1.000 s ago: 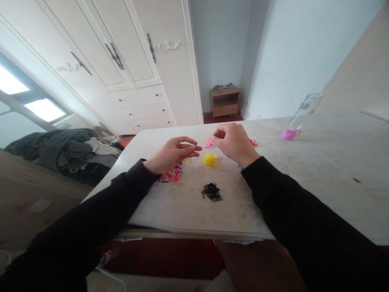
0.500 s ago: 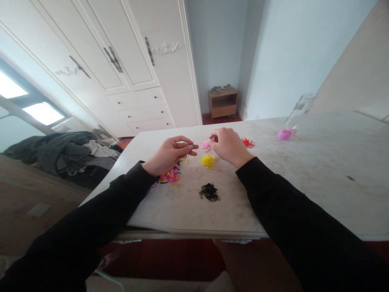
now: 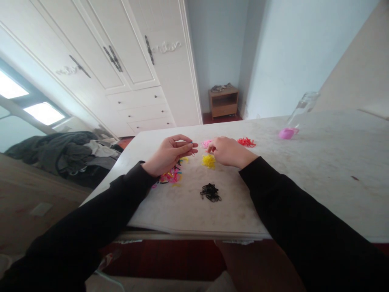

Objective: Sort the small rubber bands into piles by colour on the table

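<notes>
My left hand (image 3: 176, 151) is pinched above a mixed pile of small rubber bands (image 3: 170, 175). Small bands show at its fingertips, a blue bit and a thin pinkish loop among them. My right hand (image 3: 227, 151) hovers with bent fingers by the yellow rubber bands (image 3: 208, 161); its fingertips point down at that pile, and whether they grip a band is too small to tell. Partly behind this hand lie pink rubber bands (image 3: 206, 144), with red rubber bands (image 3: 246, 142) to its right. Closer to me is a heap of black rubber bands (image 3: 210, 192).
A clear glass bottle (image 3: 302, 107) and a pink object (image 3: 287, 133) stand toward the right of the white table (image 3: 316, 182). Dark clothes (image 3: 57, 156) are heaped at the left. Beyond the table are a white wardrobe (image 3: 133, 69) and a small wooden cabinet (image 3: 224, 103).
My right hand has come down and toward me, from the pink bands to the yellow pile. More of the red bands shows. My left hand stays nearly still.
</notes>
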A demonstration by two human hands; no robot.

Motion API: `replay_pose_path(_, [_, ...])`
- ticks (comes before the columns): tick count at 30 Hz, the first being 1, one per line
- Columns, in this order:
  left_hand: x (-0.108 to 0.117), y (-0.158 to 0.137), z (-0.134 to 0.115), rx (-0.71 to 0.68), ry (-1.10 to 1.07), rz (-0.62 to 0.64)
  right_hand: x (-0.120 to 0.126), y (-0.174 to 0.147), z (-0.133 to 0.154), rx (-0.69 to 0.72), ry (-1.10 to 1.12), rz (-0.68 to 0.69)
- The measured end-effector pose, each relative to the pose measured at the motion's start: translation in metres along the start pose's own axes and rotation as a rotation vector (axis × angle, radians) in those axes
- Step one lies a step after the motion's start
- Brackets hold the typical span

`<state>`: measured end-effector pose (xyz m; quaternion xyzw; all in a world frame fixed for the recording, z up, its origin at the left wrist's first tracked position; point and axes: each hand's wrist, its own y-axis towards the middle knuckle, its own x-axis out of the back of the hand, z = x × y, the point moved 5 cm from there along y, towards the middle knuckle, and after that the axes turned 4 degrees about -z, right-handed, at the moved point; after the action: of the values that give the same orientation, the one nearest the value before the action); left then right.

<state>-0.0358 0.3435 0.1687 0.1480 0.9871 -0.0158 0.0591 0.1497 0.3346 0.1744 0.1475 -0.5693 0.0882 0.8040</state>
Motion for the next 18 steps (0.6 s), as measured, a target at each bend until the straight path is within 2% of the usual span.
replay_pose_path(8, [-0.0004, -0.0005, -0.0011, 0.006, 0.008, -0.015, 0.0007, -0.0018, 0.0004, 0.010, -0.038, -0.017])
replay_pose_path(14, [-0.0001, -0.0010, -0.0009, 0.007, 0.013, -0.014, 0.0062, 0.0001, -0.0048, -0.037, -0.011, -0.090])
replay_pose_path(18, [-0.0015, -0.0013, -0.0009, 0.004, -0.012, 0.004, 0.0051, -0.0017, -0.0027, -0.021, -0.025, -0.063])
